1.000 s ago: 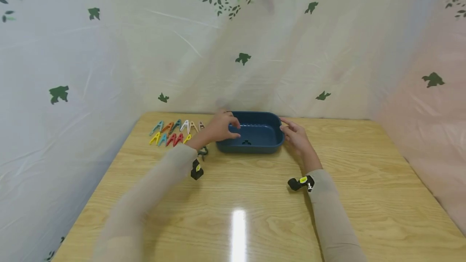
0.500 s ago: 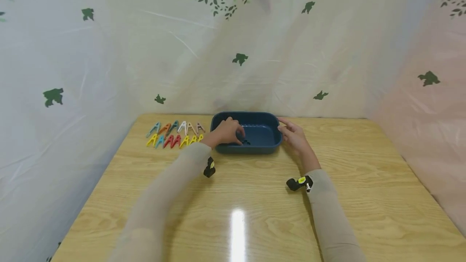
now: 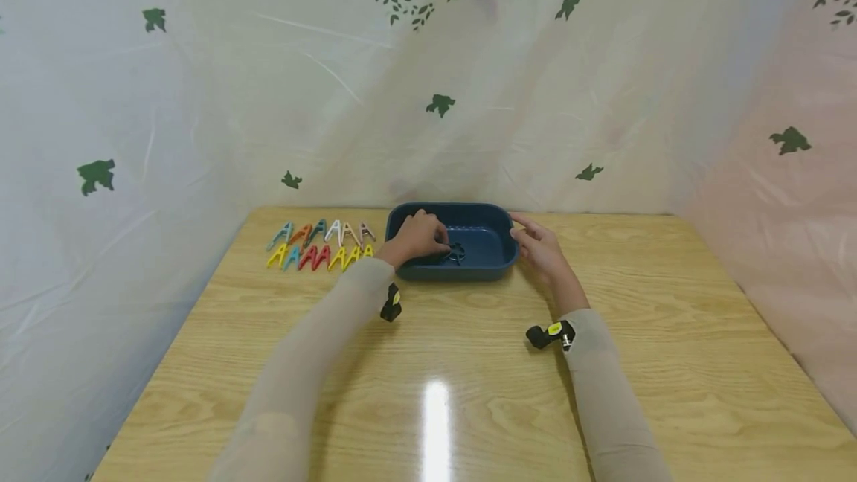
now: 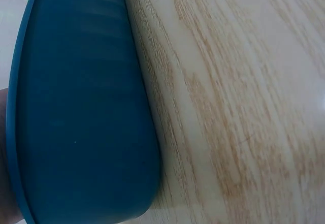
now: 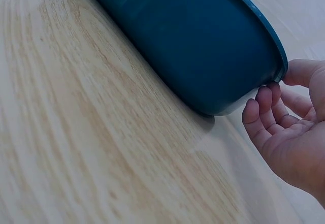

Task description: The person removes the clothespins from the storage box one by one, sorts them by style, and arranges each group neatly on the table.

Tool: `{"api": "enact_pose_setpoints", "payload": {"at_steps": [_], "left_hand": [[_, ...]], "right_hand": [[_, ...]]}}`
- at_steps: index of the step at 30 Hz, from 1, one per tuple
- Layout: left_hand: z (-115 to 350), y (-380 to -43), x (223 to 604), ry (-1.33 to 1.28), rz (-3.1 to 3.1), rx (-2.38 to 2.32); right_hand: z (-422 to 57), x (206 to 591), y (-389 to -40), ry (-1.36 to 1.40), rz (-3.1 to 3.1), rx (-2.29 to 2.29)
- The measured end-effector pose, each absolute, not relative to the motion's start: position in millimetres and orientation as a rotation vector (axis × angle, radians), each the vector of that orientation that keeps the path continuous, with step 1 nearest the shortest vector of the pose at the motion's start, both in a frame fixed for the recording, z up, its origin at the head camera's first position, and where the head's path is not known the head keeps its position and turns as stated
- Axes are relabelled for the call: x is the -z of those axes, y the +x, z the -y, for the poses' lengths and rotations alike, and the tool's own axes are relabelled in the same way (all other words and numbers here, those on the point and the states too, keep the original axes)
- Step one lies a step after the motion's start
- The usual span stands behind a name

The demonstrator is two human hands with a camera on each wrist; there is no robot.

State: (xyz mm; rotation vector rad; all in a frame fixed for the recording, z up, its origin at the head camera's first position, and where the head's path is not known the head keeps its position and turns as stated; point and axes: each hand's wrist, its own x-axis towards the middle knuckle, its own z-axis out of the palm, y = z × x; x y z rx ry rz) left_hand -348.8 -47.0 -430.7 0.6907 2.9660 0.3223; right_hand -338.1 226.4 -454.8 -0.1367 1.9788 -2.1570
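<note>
My left hand reaches over the near left rim into the dark blue plastic basin. Its curled thumb and fingers pinch at a small dark clip on the basin's floor; the fingertips are partly hidden. In the left wrist view only a sliver of that hand shows behind the basin's rim. At the basin's right end my right hand grips the rim. The right wrist view has its thumb over the edge and the other fingers curled below, against the outer wall.
Left of the basin, two rows of coloured clothespegs lie on the wooden table, among them a white peg, a red peg and a yellow peg. A leaf-printed curtain hangs close behind the basin.
My left hand has moved right and further into the basin, its fingers closing in at the dark clip, which now shows differently turned. The right hand has kept its place on the rim.
</note>
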Motion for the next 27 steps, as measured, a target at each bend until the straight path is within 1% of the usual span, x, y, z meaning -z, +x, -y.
{"api": "enact_pose_setpoints", "payload": {"at_steps": [12,27], "left_hand": [[51.0,-351.4,434.1,0.631,-2.956,-0.362],[56.4,-353.6,435.9,0.589,-2.955,-0.431]], "right_hand": [[-228.5,476.8,-351.2,-0.129,-1.989,2.191],[-228.2,475.9,-350.5,-0.139,-2.009,2.178]]}}
